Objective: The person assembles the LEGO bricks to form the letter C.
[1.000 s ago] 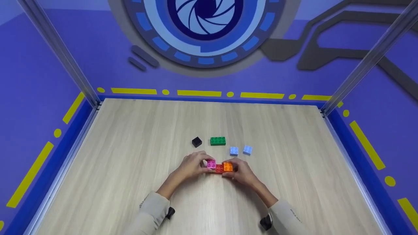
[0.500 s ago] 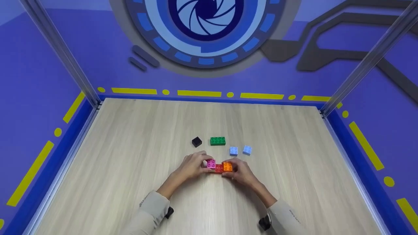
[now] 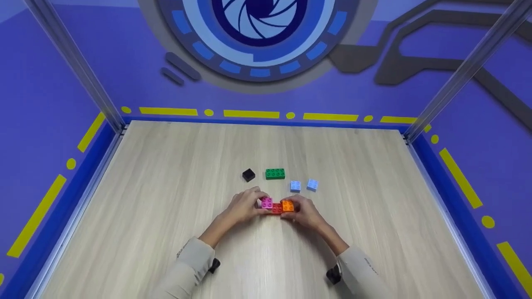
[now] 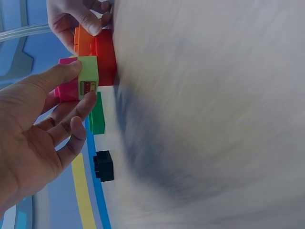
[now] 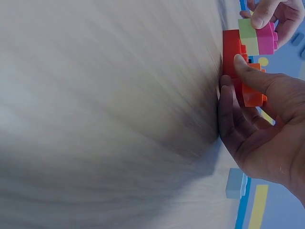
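My left hand (image 3: 245,207) pinches a pink building brick (image 3: 267,202) joined to a light green brick (image 4: 87,71) below it, which bears a small printed picture. This pair overlaps the left end of a longer red brick (image 3: 277,208) lying on the table. At the red brick's other end, an orange brick (image 3: 287,206) sits on top. My right hand (image 3: 306,213) grips the orange and red bricks, its thumb along the near side in the right wrist view. Part of the red brick is hidden behind the fingers.
Beyond the hands lie a black brick (image 3: 248,175), a green brick (image 3: 275,173) and two light blue bricks, one nearer the middle (image 3: 295,186) and one farther right (image 3: 312,185). Blue panels (image 3: 332,95) enclose the wooden table (image 3: 166,166) at the back and sides.
The head view has shifted slightly, so everything sits a little higher in it. Both hands keep the same hold on the bricks.
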### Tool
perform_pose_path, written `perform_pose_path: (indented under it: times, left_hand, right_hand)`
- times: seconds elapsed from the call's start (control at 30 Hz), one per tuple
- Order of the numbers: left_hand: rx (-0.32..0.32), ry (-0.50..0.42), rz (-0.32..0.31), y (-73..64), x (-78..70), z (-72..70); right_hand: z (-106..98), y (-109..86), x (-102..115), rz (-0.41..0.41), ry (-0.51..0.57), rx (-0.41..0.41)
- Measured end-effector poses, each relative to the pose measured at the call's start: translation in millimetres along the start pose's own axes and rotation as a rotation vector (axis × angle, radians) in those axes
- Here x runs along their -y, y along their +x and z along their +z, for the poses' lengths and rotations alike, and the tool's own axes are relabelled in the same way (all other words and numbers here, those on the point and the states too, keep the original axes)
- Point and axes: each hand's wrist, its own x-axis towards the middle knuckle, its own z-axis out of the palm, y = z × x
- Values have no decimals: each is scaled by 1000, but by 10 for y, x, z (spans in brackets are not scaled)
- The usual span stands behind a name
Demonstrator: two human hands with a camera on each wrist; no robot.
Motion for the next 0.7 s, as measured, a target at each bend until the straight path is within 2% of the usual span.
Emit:
perform_pose_path:
  times: [0.17,0.4,0.47,0.57,0.7]
  left_hand:
    - [-39,-75,14,-48,34,40]
    - [5,-285,60,-51,166,-22]
    - [-1,-316,58,-40,225,-61]
    - [-78,-286,41,-11,331,-115]
    - [-253,-194,-39,46,473,-162]
  right_hand:
    - [-5,18,-5,9,7,11]
    - [-25,11,-31,-6,21,25]
    - [-32,4,-42,-15,24,35]
    - [-34,-7,-50,-25,30,38]
    - [-29,-18,-59,-36,29,38]
